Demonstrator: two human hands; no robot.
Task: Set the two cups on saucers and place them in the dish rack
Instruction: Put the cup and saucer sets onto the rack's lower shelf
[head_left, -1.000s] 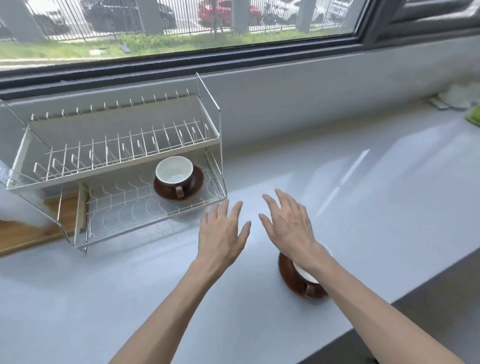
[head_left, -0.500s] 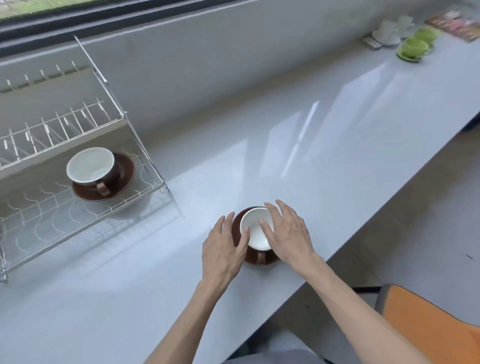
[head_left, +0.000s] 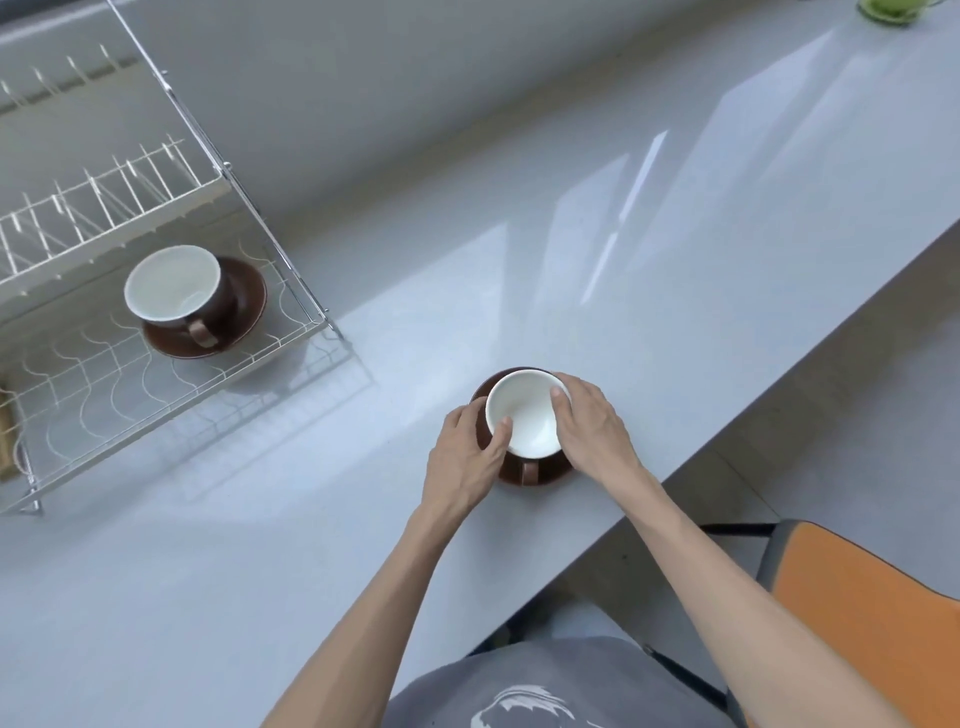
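Observation:
A brown cup with a white inside (head_left: 527, 415) stands on a brown saucer (head_left: 545, 474) near the counter's front edge. My left hand (head_left: 467, 454) clasps the cup's left side, thumb on the rim. My right hand (head_left: 592, 423) clasps its right side, fingers over the rim. A second brown cup (head_left: 174, 283) sits on its saucer (head_left: 244, 306) on the lower shelf of the wire dish rack (head_left: 306, 332) at the left.
The grey counter (head_left: 675, 234) runs back to a wall. A green cup and saucer (head_left: 888, 8) stand at the far right corner. An orange chair (head_left: 862, 618) is below the counter edge at the right. A wooden board (head_left: 5, 431) lies left of the rack.
My view swung down and right from the rack to the near cup. Both hands came down from hovering over the counter and closed around that cup on its saucer.

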